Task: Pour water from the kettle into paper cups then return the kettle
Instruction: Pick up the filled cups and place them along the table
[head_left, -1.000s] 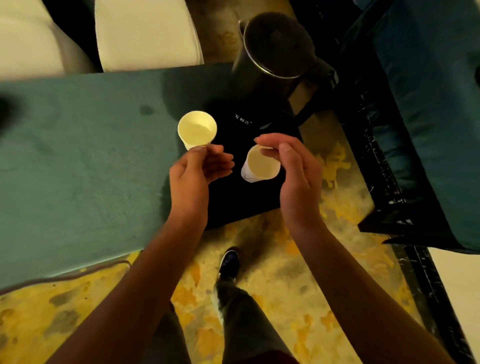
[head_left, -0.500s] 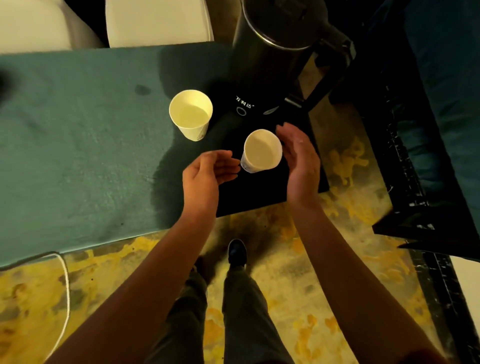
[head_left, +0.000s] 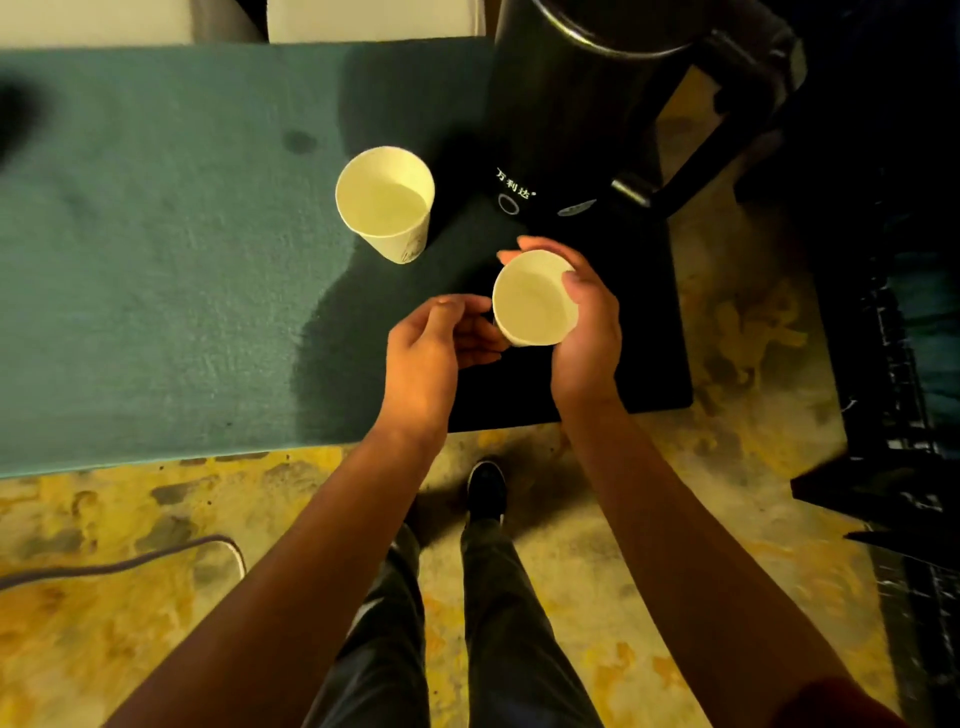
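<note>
A mottled yellow and grey floor (head_left: 597, 561) fills the lower part of the view, with a pale cable (head_left: 119, 564) curving across it at the left and the person's dark trousers (head_left: 498, 634) and one dark shoe (head_left: 485, 486) between the two bare forearms; beyond it stands a table (head_left: 156, 260) covered in teal cloth, its right end taken up by a black base (head_left: 644, 338). Over the near part of that base the right hand (head_left: 587, 322) wraps around a white paper cup (head_left: 532, 301), thumb on the near rim and fingers behind the far side, so its grip is closed on the cup; the cup tilts slightly toward the camera and whether it rests on the base or is lifted cannot be told. The left hand (head_left: 431, 348) sits just beside it, fingers curled toward the cup's left wall, grip loose and holding nothing; whether the fingertips touch the cup cannot be told. Farther back and to the left a second paper cup (head_left: 387, 202) stands upright on the cloth with pale liquid inside, apart from both hands; behind it, at the far right, the black kettle (head_left: 571, 104) rises on the base with its handle (head_left: 737, 119) to the right; pale cushions (head_left: 363, 18) lie past the table's far edge.
</note>
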